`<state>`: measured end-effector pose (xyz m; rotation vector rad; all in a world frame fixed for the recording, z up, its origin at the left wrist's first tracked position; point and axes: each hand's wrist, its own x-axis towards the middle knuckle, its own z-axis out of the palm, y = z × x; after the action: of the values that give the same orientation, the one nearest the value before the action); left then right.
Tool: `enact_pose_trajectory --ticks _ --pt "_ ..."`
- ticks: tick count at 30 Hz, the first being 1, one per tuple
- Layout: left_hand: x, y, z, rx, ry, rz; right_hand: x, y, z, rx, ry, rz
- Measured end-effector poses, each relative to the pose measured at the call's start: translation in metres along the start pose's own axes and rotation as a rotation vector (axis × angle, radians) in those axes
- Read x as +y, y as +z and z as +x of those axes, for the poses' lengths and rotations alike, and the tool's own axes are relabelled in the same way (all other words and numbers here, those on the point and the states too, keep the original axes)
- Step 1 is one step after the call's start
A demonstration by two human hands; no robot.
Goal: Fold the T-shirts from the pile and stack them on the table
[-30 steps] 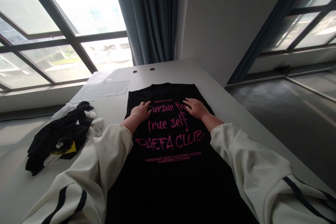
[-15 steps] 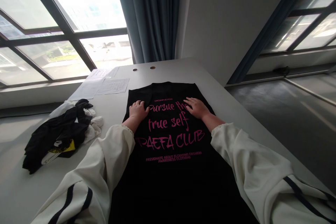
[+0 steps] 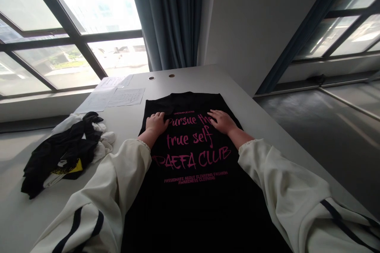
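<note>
A black T-shirt (image 3: pixel 190 213) with pink lettering lies spread out on the white table (image 3: pixel 208 79), its neck end pointing away from me. On its upper left side, beside the top lines of print, rests my left hand (image 3: pixel 156 124), fingers lying on the cloth. My right hand (image 3: pixel 223 121) lies on the upper right side with its fingers apart, covering the end of the top large line. Neither hand is lifting any fabric that I can see. The lower end of the shirt runs out of view between my sleeves.
To the left lies a crumpled pile of black and white clothes (image 3: pixel 68 146) with a yellow patch. Behind it are several sheets of paper (image 3: pixel 126 97). Two round holes sit near the table's far edge, below a blue curtain (image 3: pixel 172 19). The table's right edge drops to a grey floor (image 3: pixel 311 126).
The view has shifted very slightly, so the clothes pile appears a little further left. Both hands stay in nearly the same places on the T-shirt.
</note>
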<state>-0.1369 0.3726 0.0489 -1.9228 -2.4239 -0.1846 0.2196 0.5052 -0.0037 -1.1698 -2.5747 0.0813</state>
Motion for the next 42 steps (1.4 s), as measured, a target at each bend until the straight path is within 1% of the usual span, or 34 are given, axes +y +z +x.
enact_pose_trajectory --ticks 5,9,11,14,16,20,22,23,25,28,31,33,36,38,39,41,42 --pt "0.001 0.006 0.008 0.002 0.0 -0.034 0.0 0.0 0.0 0.003 -0.004 -0.003" --pt "0.013 0.01 0.016 -0.122 0.011 -0.041 0.001 0.001 0.0 0.004 -0.004 -0.005" --pt "0.019 0.01 0.017 -0.154 -0.003 -0.029 0.001 0.001 0.0 0.0 -0.002 -0.001" --pt "0.024 0.003 0.022 -0.163 -0.065 -0.012 0.001 0.0 -0.001 -0.003 -0.001 0.007" --pt "0.022 -0.005 0.028 -0.178 -0.087 -0.016 0.001 -0.001 -0.001 -0.004 -0.001 0.009" --pt "0.012 -0.022 0.04 -0.209 -0.075 -0.048 0.001 -0.002 -0.001 -0.002 0.001 0.003" --pt "0.009 -0.025 0.039 -0.205 -0.052 -0.063 0.0 -0.002 -0.001 0.0 -0.002 0.0" --pt "0.009 -0.023 0.036 -0.196 -0.035 -0.068 0.0 -0.002 -0.001 0.001 -0.004 -0.001" --pt "0.009 -0.015 0.027 -0.191 0.021 -0.072 0.0 -0.001 -0.001 0.006 -0.007 -0.003" --pt "0.01 0.007 0.011 -0.191 0.106 -0.07 0.001 0.001 0.0 0.015 -0.007 -0.007" --pt "0.009 0.025 0.003 -0.155 0.122 -0.071 0.003 0.003 -0.001 0.011 -0.007 -0.014" --pt "0.007 0.03 0.002 -0.141 0.12 -0.076 0.005 0.003 -0.003 -0.001 -0.009 -0.019" --pt "0.005 0.031 0.005 -0.152 0.12 -0.077 0.004 -0.002 0.001 -0.043 0.004 -0.034" --pt "0.004 0.032 0.007 -0.163 0.135 -0.067 -0.005 -0.005 0.014 -0.068 0.034 -0.053" --pt "0.004 0.032 0.007 -0.164 0.146 -0.059 -0.013 -0.005 0.025 -0.066 0.043 -0.059" --pt "0.003 0.033 0.008 -0.159 0.164 -0.046 -0.039 -0.001 0.052 -0.037 0.016 -0.042" --pt "0.003 0.034 0.007 -0.155 0.166 -0.042 -0.056 0.003 0.067 -0.023 -0.035 -0.006"
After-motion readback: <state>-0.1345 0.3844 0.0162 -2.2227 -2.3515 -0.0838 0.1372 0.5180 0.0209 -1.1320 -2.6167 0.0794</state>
